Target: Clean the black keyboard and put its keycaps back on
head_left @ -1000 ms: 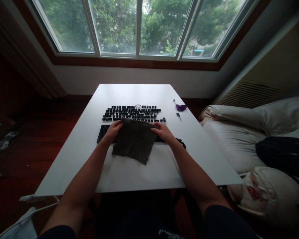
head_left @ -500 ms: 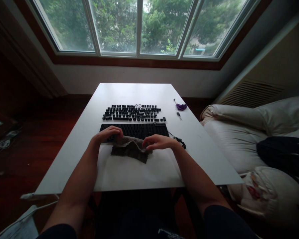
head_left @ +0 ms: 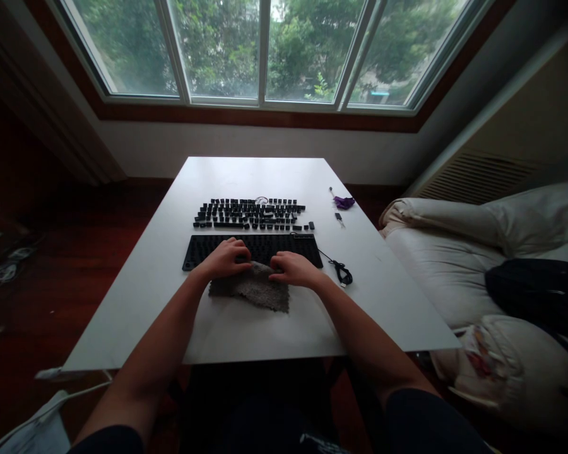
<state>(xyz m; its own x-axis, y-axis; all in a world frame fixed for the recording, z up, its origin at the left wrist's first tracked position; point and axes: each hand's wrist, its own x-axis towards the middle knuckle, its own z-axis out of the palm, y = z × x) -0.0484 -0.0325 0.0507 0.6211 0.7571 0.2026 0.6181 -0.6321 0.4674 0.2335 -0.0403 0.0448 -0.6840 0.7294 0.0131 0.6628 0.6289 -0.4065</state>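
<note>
Over the near part of the white tabletop is your gray cloth, its far edge clamped in the grip of your left hand and right hand. Just beyond lies the black keyboard, its coiled cable to the right; farther, rows of loose black keycaps.
</note>
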